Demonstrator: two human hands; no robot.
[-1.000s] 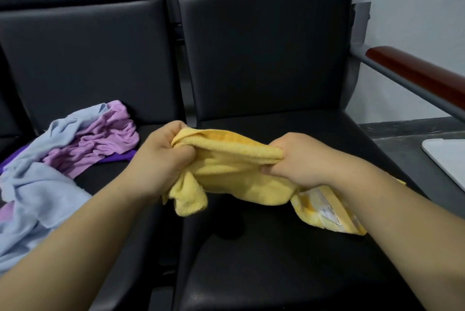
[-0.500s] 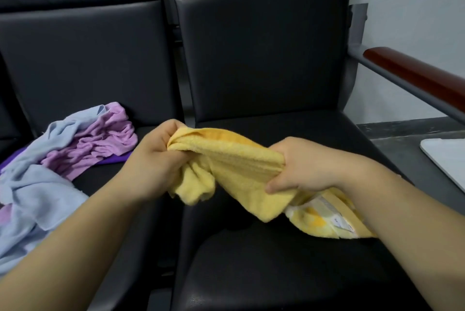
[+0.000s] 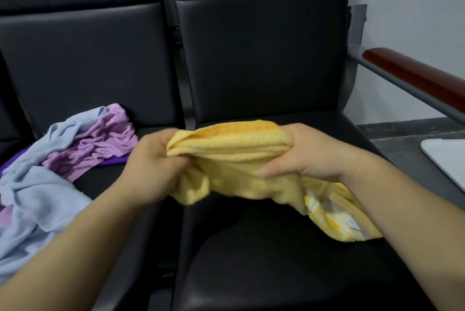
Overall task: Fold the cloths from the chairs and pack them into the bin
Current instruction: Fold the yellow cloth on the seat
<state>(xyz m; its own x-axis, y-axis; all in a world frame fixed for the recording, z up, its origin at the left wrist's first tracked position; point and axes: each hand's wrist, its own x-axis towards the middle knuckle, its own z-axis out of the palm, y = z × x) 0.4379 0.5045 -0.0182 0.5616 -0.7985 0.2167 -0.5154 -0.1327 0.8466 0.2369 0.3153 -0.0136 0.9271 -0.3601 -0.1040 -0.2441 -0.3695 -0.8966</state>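
Both hands, left (image 3: pixel 153 167) and right (image 3: pixel 309 153), grip a bunched yellow towel (image 3: pixel 234 157) above the chair seat (image 3: pixel 264 260). Crumpled blue cloth (image 3: pixel 32 184) and pink cloth (image 3: pixel 100 144) lie left of it.

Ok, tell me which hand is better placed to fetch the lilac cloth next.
Left, probably. The left hand grips the yellow towel just beside the lilac cloth; the right hand is across the towel, farther away.

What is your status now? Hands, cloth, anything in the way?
Left hand, right hand both grip yellow cloth, bunched over right seat. Blue cloth, pink cloth heaped on left seat. Bin not in view.
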